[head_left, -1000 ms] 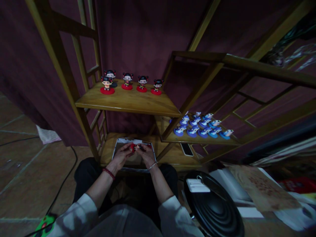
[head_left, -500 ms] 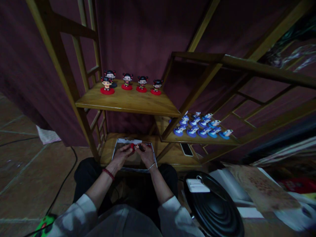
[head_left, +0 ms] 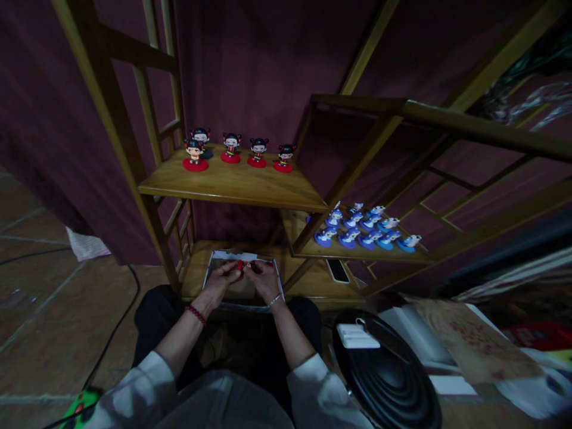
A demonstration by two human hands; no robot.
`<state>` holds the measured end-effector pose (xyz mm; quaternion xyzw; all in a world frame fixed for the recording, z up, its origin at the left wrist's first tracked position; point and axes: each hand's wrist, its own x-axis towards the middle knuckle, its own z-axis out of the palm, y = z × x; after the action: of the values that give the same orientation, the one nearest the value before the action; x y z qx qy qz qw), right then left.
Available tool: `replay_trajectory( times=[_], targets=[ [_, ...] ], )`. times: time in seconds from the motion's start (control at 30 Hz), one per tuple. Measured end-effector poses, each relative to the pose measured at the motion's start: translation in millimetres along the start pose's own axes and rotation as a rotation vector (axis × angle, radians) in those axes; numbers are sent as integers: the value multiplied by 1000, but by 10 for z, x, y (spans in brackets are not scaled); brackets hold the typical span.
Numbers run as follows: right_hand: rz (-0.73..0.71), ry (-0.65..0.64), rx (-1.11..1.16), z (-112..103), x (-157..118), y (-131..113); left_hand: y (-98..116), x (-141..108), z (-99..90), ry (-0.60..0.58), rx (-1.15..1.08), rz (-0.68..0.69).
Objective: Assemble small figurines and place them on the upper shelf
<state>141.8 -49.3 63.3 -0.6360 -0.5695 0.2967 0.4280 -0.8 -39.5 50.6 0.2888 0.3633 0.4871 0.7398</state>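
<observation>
Figurine: we hold a small figurine (head_left: 247,266) between both hands, above the open shallow box (head_left: 229,254) on the bottom shelf (head_left: 295,253).
Long axis: it lies on its side, the axis running roughly left to right across our view; the red base (head_left: 240,265) points left, the dark head end right. Which way its face turns is too small for us to tell.
Left hand (head_left: 218,282): thumb and fingers are drawn nearly together, gripping the red base between them.
Right hand (head_left: 267,281): fingertips are bent in close, pinching the dark head end; our fingers hide much of it.
Wrists: we wear a red beaded bracelet (head_left: 196,315) on the left and a silver bracelet (head_left: 274,300) on the right.
Upper shelf (head_left: 232,188): five black-haired figurines (head_left: 258,152) stand upright, four on red bases, the one at the back left on a dark base.
Right-hand shelf (head_left: 308,248): blue and purple figurines (head_left: 349,238) stand grouped in rows.
Phone (head_left: 338,271): it lies on the bottom shelf, right of the box.
</observation>
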Motion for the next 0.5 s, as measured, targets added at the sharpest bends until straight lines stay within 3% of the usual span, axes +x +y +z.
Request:
replay_trajectory(
  times=[0.3,0.5],
  targets=[
    [-86,-4,32,26,3,44,34,-21,20,-13,-19,3],
    [-216,-52,17,-1,36,49,52,-53,38,-16,-66,-13]
  ],
)
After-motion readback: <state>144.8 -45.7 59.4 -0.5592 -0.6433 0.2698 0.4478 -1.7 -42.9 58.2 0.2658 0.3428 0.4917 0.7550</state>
